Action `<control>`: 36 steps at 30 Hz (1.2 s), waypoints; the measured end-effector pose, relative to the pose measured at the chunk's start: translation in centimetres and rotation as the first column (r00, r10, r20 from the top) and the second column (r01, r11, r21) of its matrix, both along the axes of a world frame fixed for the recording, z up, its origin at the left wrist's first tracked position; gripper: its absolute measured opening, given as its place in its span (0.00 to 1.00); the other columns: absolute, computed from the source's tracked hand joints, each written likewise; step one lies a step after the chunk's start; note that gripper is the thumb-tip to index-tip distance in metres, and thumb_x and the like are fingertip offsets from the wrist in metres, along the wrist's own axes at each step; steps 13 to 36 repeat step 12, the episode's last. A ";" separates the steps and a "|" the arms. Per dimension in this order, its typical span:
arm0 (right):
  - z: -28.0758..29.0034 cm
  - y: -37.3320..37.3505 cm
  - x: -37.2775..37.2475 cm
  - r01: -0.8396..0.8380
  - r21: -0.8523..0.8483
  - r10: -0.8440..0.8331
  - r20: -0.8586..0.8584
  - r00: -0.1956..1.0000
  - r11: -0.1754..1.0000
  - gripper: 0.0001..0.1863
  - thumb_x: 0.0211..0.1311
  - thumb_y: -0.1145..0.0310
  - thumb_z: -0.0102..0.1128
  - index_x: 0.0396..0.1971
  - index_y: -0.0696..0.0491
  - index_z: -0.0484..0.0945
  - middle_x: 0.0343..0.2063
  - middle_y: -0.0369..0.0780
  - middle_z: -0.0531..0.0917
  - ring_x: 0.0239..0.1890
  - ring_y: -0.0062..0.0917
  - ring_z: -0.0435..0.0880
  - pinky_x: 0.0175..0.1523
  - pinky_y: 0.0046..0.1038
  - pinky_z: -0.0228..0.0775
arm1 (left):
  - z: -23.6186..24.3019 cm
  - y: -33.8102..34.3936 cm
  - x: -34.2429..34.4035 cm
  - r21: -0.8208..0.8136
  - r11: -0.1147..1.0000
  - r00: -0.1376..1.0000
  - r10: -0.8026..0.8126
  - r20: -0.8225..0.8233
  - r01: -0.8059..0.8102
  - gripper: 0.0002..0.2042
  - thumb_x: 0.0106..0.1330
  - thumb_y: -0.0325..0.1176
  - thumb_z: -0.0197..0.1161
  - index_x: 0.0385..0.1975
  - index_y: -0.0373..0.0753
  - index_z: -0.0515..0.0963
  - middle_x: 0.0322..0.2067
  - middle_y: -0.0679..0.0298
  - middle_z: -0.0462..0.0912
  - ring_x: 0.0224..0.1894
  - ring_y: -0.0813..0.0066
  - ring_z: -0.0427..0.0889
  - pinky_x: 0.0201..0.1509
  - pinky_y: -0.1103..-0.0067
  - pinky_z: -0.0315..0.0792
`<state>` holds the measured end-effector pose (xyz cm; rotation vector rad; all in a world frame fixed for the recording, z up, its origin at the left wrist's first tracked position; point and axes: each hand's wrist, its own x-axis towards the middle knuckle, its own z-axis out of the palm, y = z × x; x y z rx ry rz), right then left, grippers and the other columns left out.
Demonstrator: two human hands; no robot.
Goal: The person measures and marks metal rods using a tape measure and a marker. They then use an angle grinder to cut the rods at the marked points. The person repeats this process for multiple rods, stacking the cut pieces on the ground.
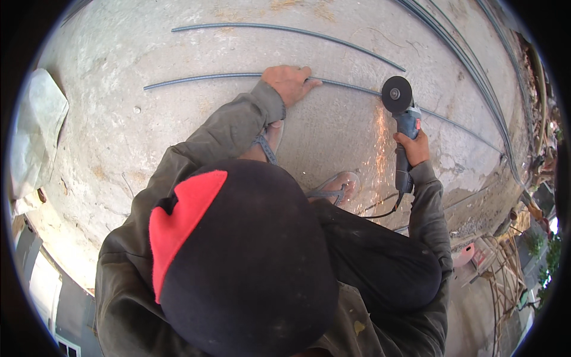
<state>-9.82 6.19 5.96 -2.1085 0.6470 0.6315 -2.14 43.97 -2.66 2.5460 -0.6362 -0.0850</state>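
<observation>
A long ribbed steel rebar lies across the concrete floor in front of me. My left hand grips it left of the middle, with the thumb stretched along the bar. My right hand is closed round the body of an angle grinder. The grinder's dark disc meets the rebar to the right of my left hand, and orange sparks stream down toward my foot. A black cord runs from the tool's rear end.
Another cut rebar lies farther off, roughly parallel. Several long rebars curve along the right side. My sandalled feet are close to the sparks. A pale plastic sheet lies at the left; wooden debris sits at the lower right.
</observation>
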 end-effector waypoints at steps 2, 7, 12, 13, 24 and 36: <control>0.5 0.5 0.0 0.002 -0.005 -0.002 0.001 1.000 1.000 0.23 0.48 0.66 0.70 0.42 0.64 0.76 0.26 0.41 0.82 0.21 0.25 0.81 0.28 0.29 0.74 | 0.1 0.0 0.0 0.019 1.000 1.000 0.000 -0.025 0.000 0.21 0.70 0.55 0.56 0.31 0.42 0.79 0.21 0.59 0.82 0.25 0.59 0.83 0.27 0.66 0.76; 0.2 -0.2 -0.7 -0.009 0.004 0.009 0.014 1.000 1.000 0.24 0.48 0.66 0.70 0.43 0.65 0.76 0.27 0.42 0.82 0.22 0.25 0.81 0.28 0.29 0.74 | 0.2 -0.1 0.0 0.031 1.000 0.999 -0.004 -0.034 0.005 0.21 0.70 0.56 0.55 0.32 0.42 0.80 0.22 0.59 0.82 0.26 0.60 0.84 0.27 0.66 0.77; 1.2 0.4 -0.5 0.026 0.005 -0.026 -0.074 0.997 1.000 0.27 0.48 0.65 0.71 0.46 0.64 0.76 0.31 0.42 0.84 0.29 0.29 0.83 0.39 0.33 0.78 | 0.3 -0.1 0.1 0.018 1.000 0.998 0.005 -0.060 -0.004 0.21 0.70 0.56 0.56 0.32 0.42 0.80 0.22 0.57 0.83 0.27 0.61 0.84 0.29 0.66 0.77; 1.2 0.4 -0.5 0.026 0.005 -0.026 -0.074 0.997 1.000 0.27 0.48 0.65 0.71 0.46 0.64 0.76 0.31 0.42 0.84 0.29 0.29 0.83 0.39 0.33 0.78 | 0.3 -0.1 0.1 0.018 1.000 0.998 0.005 -0.060 -0.004 0.21 0.70 0.56 0.56 0.32 0.42 0.80 0.22 0.57 0.83 0.27 0.61 0.84 0.29 0.66 0.77; 1.2 0.4 -0.5 0.026 0.005 -0.026 -0.074 0.997 1.000 0.27 0.48 0.65 0.71 0.46 0.64 0.76 0.31 0.42 0.84 0.29 0.29 0.83 0.39 0.33 0.78 | 0.3 -0.1 0.1 0.018 1.000 0.998 0.005 -0.060 -0.004 0.21 0.70 0.56 0.56 0.32 0.42 0.80 0.22 0.57 0.83 0.27 0.61 0.84 0.29 0.66 0.77; 1.2 0.4 -0.5 0.026 0.005 -0.026 -0.074 0.997 1.000 0.27 0.48 0.65 0.71 0.46 0.64 0.76 0.31 0.42 0.84 0.29 0.29 0.83 0.39 0.33 0.78 | 0.3 -0.1 0.1 0.018 1.000 0.998 0.005 -0.060 -0.004 0.21 0.70 0.56 0.56 0.32 0.42 0.80 0.22 0.57 0.83 0.27 0.61 0.84 0.29 0.66 0.77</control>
